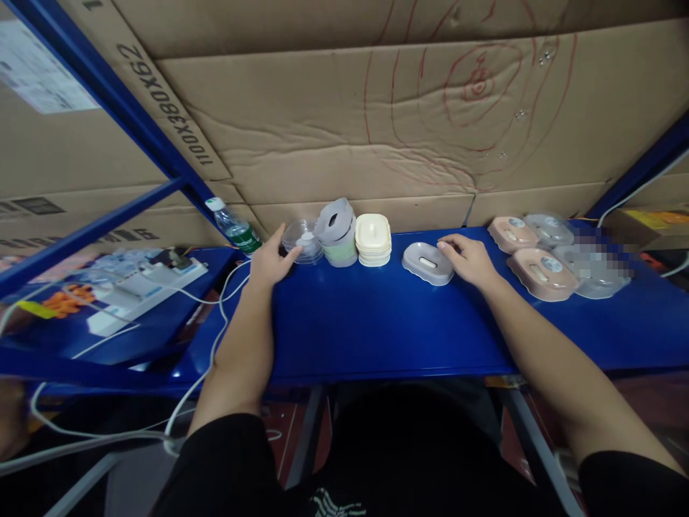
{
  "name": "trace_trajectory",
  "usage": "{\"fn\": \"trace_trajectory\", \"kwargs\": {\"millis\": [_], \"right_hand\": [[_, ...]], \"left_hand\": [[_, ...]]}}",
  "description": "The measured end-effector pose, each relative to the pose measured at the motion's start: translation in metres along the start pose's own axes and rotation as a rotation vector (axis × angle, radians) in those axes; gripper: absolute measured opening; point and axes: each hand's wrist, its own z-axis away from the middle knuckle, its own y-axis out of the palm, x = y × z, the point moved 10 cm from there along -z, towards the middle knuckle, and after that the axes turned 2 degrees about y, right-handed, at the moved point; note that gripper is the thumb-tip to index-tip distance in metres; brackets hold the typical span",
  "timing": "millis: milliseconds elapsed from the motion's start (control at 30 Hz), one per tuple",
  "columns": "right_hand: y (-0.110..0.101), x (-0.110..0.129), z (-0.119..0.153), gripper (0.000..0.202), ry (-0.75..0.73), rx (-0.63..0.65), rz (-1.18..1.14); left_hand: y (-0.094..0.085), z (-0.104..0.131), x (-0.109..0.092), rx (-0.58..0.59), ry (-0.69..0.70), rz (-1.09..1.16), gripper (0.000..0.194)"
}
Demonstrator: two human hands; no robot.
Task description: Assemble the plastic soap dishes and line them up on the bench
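My left hand [270,258] is at the left side of a stack of clear plastic lids [306,244], thumb and forefinger apart at the rim. The lids' far side is partly hidden. My right hand [469,258] pinches the right edge of a grey oval lid-like piece [428,264] with a slot in its middle; the piece lies on the blue table [377,330]. Between my hands stand a stack of grey and pale green pieces [339,237], its top one tilted, and a stack of cream square pieces [373,240].
Pink pieces joined to clear covers [542,274] lie at the right. A green-labelled bottle [235,228] stands behind my left hand. White cables [222,323] loop at the left, near a power strip [151,294]. Cardboard [301,108] walls off the back.
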Motion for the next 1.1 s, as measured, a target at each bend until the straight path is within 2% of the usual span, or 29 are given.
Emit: {"fn": "trace_trajectory", "kwargs": {"millis": [100, 233, 300, 367, 467, 567, 600, 667, 733, 833, 967, 1100], "right_hand": [[0.004, 0.001, 0.000, 0.046, -0.038, 0.034, 0.035], [0.015, 0.005, 0.003, 0.066, -0.103, 0.131, 0.128], [0.025, 0.003, 0.007, 0.079, -0.093, 0.222, 0.214], [0.034, 0.000, 0.011, 0.083, -0.077, 0.304, 0.252], [0.046, 0.006, 0.017, 0.088, -0.102, 0.393, 0.189], [0.058, 0.020, 0.024, 0.102, -0.174, 0.469, 0.117], [0.061, 0.026, 0.027, 0.103, -0.205, 0.488, 0.085], [0.066, 0.039, 0.031, 0.100, -0.265, 0.513, -0.007], [0.069, 0.051, 0.035, 0.092, -0.303, 0.523, -0.117], [0.071, 0.066, 0.038, 0.079, -0.339, 0.536, -0.252], [0.075, 0.077, 0.041, 0.076, -0.361, 0.552, -0.336], [0.077, 0.071, 0.038, 0.074, -0.260, 0.538, -0.394]], "left_hand": [[-0.010, -0.001, -0.001, -0.148, 0.050, 0.046, 0.084], [-0.042, 0.007, -0.012, -0.459, 0.070, 0.065, 0.071], [-0.056, 0.015, -0.031, -0.577, 0.144, 0.076, 0.066], [-0.062, 0.023, -0.062, -0.633, 0.280, 0.098, 0.058], [-0.049, 0.036, -0.119, -0.563, 0.531, 0.131, 0.039], [-0.011, 0.050, -0.176, -0.311, 0.737, 0.149, 0.033], [0.008, 0.057, -0.195, -0.174, 0.813, 0.147, 0.038], [0.037, 0.067, -0.218, 0.031, 0.866, 0.135, 0.054], [0.053, 0.074, -0.230, 0.134, 0.871, 0.165, 0.075], [0.062, 0.077, -0.233, 0.206, 0.846, 0.232, 0.096], [0.069, 0.077, -0.226, 0.305, 0.817, 0.250, 0.101], [0.075, 0.080, -0.224, 0.382, 0.801, 0.262, 0.107]]}}
